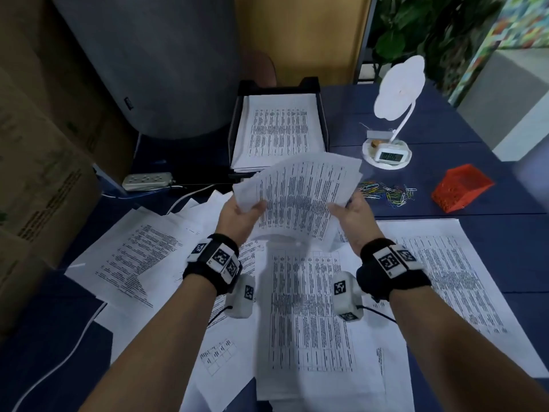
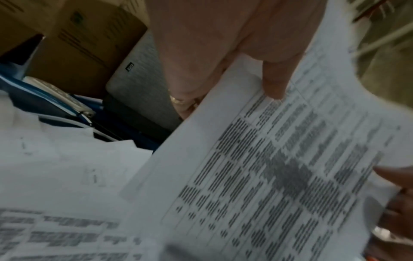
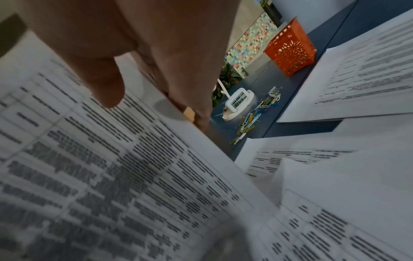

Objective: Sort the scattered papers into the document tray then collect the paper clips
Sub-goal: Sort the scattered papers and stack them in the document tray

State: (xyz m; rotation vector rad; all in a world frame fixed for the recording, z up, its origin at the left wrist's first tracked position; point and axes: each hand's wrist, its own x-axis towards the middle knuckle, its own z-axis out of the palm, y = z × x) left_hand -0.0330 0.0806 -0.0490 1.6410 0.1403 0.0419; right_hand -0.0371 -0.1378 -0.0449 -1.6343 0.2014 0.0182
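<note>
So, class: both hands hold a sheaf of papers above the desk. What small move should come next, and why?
Probably carry the sheaf forward and lower it into the document tray. The left hand and right hand already grip its edges, and the tray lies just beyond, partly filled.

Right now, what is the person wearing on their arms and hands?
Bare forearms, no sleeves. Each wrist has a black band with white blocks printed with black-and-white square codes, plus a white camera box trailing a thin black cable. The left hand wears a gold ring.
</note>
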